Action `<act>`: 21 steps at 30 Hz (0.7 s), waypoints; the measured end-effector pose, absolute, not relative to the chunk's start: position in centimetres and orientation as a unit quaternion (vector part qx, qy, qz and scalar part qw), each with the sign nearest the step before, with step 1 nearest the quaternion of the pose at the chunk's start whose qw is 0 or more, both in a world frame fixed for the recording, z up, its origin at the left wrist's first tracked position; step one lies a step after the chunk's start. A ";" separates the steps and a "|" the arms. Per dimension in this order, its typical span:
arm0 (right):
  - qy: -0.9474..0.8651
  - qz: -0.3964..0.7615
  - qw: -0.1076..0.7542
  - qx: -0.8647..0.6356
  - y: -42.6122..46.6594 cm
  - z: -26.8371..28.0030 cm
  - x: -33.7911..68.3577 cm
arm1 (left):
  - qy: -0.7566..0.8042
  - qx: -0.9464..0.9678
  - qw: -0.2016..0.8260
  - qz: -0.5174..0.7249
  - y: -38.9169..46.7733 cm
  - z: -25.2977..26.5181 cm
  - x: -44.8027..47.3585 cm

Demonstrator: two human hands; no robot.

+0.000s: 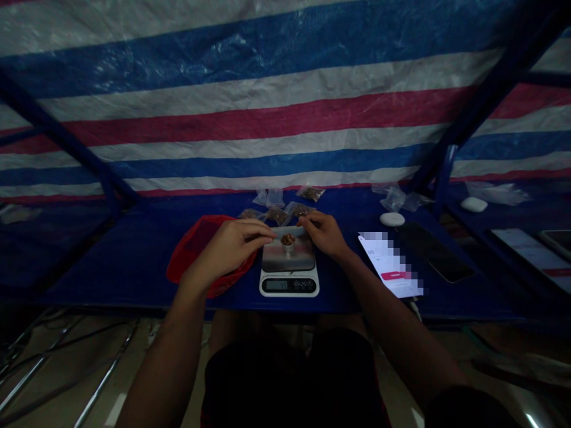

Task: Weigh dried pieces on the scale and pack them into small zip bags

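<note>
Seeing scale [289, 270] sitting at table [134, 261] centre, small cup [288, 241] standing on its platform. Bowl [196, 249] lying just left of scale, under left hand [229, 246]. Right hand [323, 233] hovering at scale's rear right. Filled bags [279, 211] lying behind scale. Phone [392, 264] lying right of scale, 2nd phone [435, 252] beside it, further right. Round puck [392, 219] sitting behind phones.

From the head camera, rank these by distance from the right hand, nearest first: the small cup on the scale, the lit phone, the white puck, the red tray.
From the right hand:
1. Small cup on the scale, just to its left.
2. Lit phone, on the right.
3. White puck, on the right, farther back; too close to the phone to rank firmly.
4. Red tray, far left, under the left hand.
</note>
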State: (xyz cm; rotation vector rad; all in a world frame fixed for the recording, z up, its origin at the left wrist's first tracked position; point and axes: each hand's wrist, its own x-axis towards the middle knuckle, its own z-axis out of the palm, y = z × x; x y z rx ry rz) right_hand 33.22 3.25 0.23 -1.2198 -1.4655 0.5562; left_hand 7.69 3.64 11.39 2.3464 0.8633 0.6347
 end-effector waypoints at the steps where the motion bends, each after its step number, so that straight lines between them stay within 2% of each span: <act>1: -0.620 0.231 0.547 -0.513 3.2 0.3 33.2 | 0.307 0.881 0.273 0.235 3.6 11.6 8.7; 7: -0.621 0.237 0.550 -0.505 3.1 0.5 33.3 | 0.285 0.905 0.243 0.203 4.7 11.3 11.5; 21: -0.625 0.226 0.568 -0.485 3.5 0.2 33.3 | 0.235 0.915 0.213 0.250 5.3 8.0 11.7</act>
